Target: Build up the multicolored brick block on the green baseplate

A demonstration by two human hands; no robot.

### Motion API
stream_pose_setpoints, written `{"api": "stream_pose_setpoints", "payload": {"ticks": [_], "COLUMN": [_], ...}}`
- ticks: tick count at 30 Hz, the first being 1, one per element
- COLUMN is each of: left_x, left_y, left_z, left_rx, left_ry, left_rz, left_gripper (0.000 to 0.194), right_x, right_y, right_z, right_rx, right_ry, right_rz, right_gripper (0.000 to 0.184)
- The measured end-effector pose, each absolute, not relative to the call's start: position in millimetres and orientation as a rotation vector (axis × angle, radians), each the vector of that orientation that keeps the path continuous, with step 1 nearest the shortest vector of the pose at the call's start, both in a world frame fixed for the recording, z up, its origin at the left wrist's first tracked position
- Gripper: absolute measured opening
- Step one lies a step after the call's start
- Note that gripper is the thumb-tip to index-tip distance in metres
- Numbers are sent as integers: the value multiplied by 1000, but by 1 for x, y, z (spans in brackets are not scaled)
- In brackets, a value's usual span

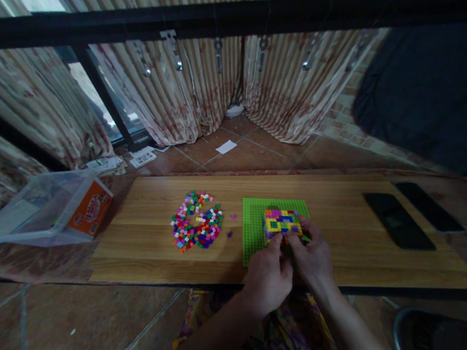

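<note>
A block built of many coloured toy bricks (282,221) stands on the green studded baseplate (253,223). My left hand (269,273) is at its near left corner, fingers curled in and thumb and fingertip pressed together by the near face; whether a small brick is between them I cannot make out. My right hand (313,251) wraps the block's right side, with the fingers behind it and the thumb on the near edge. The near face is largely hidden by both hands. Left of the baseplate lies a pile of loose small bricks (207,236) in many colours.
Two single bricks, one pink (233,217) and one purple (229,234), lie between pile and baseplate. Two dark phones (399,221) rest at the right of the wooden table (334,202). A clear plastic bin (52,220) with an orange label stands at the left.
</note>
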State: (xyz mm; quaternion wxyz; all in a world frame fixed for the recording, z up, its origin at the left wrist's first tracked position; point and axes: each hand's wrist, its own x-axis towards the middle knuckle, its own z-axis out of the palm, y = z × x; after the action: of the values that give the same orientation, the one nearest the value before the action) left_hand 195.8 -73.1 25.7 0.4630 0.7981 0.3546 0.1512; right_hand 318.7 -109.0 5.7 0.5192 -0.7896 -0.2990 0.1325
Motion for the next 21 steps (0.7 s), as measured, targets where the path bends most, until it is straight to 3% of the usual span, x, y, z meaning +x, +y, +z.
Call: {"api": "stream_pose_setpoints", "payload": {"ticks": [16,21], "left_x": [158,117], "left_y": [-69,-58], "left_z": [24,18], "left_rx": [1842,1795], "left_ry": [913,991], "left_rz": [488,546], "left_gripper": [50,43], "right_x": [326,316], "right_y": [-128,-147], "right_z": [6,14], "right_rx": [-1702,-1754], "right_ry": [-450,-482], "right_rz": [380,322], "right_gripper": [62,50]}}
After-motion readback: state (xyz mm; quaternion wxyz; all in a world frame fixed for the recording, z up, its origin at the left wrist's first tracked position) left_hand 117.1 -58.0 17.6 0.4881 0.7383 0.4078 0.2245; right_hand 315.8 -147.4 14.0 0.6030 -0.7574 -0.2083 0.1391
